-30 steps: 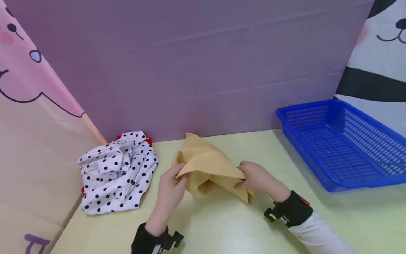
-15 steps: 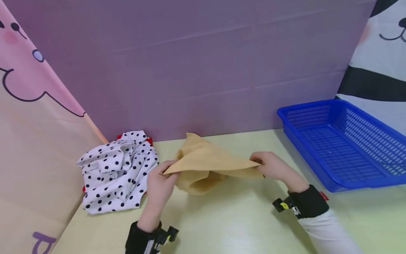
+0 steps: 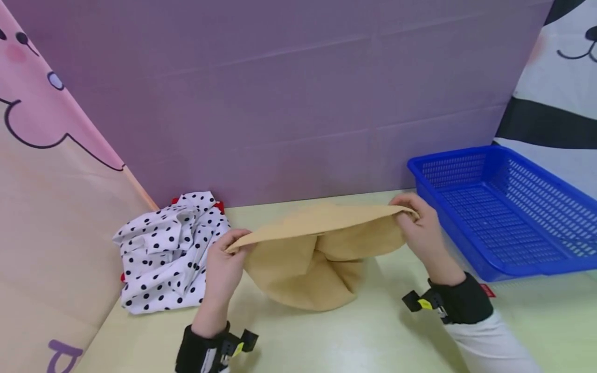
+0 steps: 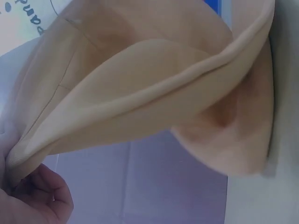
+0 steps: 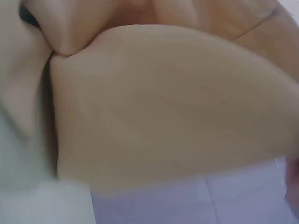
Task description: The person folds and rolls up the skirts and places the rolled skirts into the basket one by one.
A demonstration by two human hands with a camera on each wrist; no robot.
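Observation:
A soft tan fabric hat (image 3: 298, 287), floppy and with a wide curved brim, is stretched between the two hands in the head view. My left hand (image 3: 223, 267) pinches one end of the brim between thumb and fingers. At the other end, higher up, my right hand (image 3: 422, 230) grips the edge. The rounded lower part sags in folds close over the table. Thin seams show on the hat (image 4: 126, 88) in the left wrist view, where the left fingers curl at its edge. Blurred tan fabric (image 5: 159, 107) fills much of the right wrist view.
A crumpled white cloth with black dots (image 3: 170, 254) lies left of the left hand, with red fabric (image 3: 219, 206) peeking from under it. An open blue plastic basket (image 3: 503, 212) stands on the right. A purple backdrop (image 3: 298, 103) rises behind the table (image 3: 354, 336).
My right hand has moved right and up while the left has drifted slightly left. The hat's brim has been pulled wide, and its lower part has opened out and dropped.

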